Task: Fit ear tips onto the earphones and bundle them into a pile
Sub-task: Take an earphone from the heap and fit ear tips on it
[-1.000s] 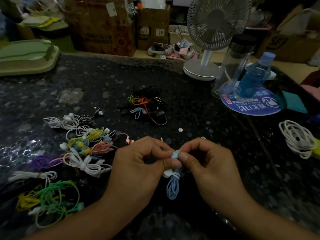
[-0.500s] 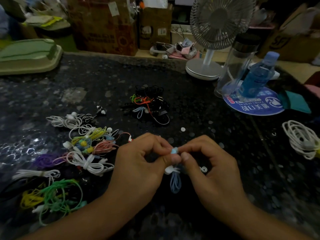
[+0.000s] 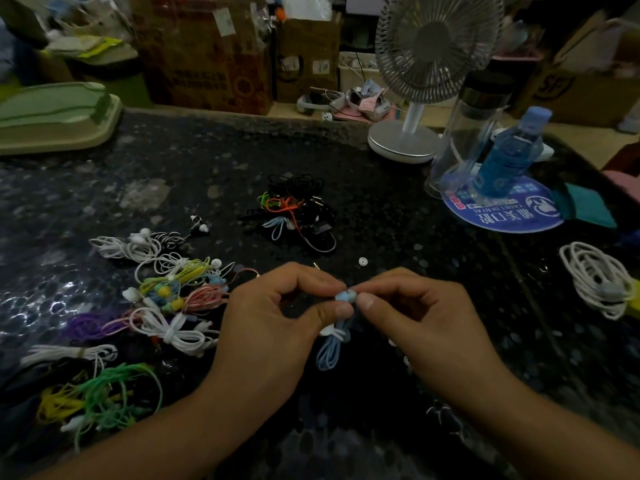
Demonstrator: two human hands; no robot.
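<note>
Head view: both hands meet above the near middle of the dark tabletop (image 3: 381, 209). The left hand (image 3: 277, 323) pinches a light blue earbud (image 3: 344, 295) between thumb and forefinger, its other fingers curled. The right hand (image 3: 422, 317) pinches the same earbud from the other side. The blue cord (image 3: 329, 351), coiled, hangs below the fingers. A pile of bundled coloured earphones (image 3: 166, 299) lies by the left edge. A dark tangle (image 3: 298, 213) sits mid-tabletop, a white ear tip (image 3: 362, 261) near it. A white cable coil (image 3: 595, 278) lies at the right edge. A fan (image 3: 405, 140) and a blue bottle (image 3: 505, 154) stand at the far right.
</note>
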